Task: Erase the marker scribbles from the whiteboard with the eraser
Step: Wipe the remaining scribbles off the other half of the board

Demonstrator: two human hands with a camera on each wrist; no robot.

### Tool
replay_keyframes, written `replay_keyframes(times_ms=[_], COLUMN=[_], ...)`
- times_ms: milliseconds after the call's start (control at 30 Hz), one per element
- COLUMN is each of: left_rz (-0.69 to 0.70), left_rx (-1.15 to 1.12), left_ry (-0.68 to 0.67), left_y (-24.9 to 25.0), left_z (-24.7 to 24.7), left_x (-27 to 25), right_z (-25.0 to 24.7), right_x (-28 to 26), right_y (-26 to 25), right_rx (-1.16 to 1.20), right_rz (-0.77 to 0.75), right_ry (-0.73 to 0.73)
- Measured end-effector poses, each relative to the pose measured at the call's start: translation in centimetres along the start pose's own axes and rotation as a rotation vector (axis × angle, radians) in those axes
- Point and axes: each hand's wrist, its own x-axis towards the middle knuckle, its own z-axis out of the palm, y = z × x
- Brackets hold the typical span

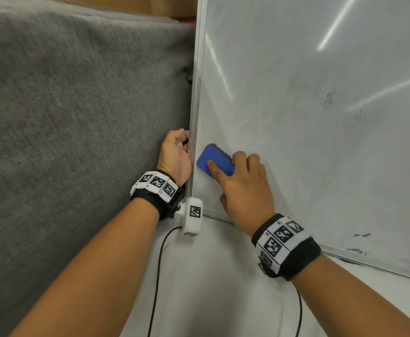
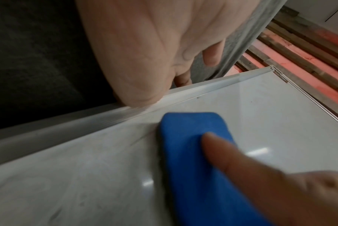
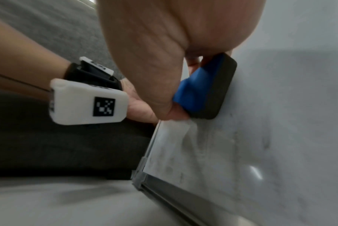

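Head view shows the blue-backed, dark-felt block eraser [image 1: 214, 160] pressed flat against the white, aluminium-framed whiteboard [image 1: 308, 117], near its lower left corner, with faint dark marker smudges [image 1: 329, 98] well apart to the right. The right hand [image 1: 244, 188] grips the eraser, thumb on its back. The left hand [image 1: 176, 154] curls around the whiteboard's left frame edge, beside a grey fabric surface [image 1: 77, 105].
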Motion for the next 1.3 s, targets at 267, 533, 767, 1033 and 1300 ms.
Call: replay_keyframes(times_ms=[267, 533, 767, 1033, 1300], left_rz=[-0.003, 0.000, -0.007, -0.003, -0.001], left_rx=[-0.008, 0.022, 0.019, 0.037, 0.060], left_ry=[-0.005, -0.022, -0.013, 0.022, 0.084], left_y=[0.1, 0.1, 0.1, 0.3, 0.4], left_z=[0.0, -0.3, 0.0, 0.2, 1.0], left_x=[0.0, 0.1, -0.1, -0.2, -0.5], right_z=[-1.6, -0.7, -1.4, -0.8, -2.9], right_x=[2.0, 0.7, 0.9, -2.3, -3.3], right_y=[0.4, 1.2, 2.8, 5.0, 7.5], right_rx=[-0.032, -0.075, -0.033, 0.012, 0.069], right_rz=[-0.071, -0.294, -0.184, -0.219, -0.036], right_ry=[-0.028, -0.140, -0.032, -0.077, 0.073])
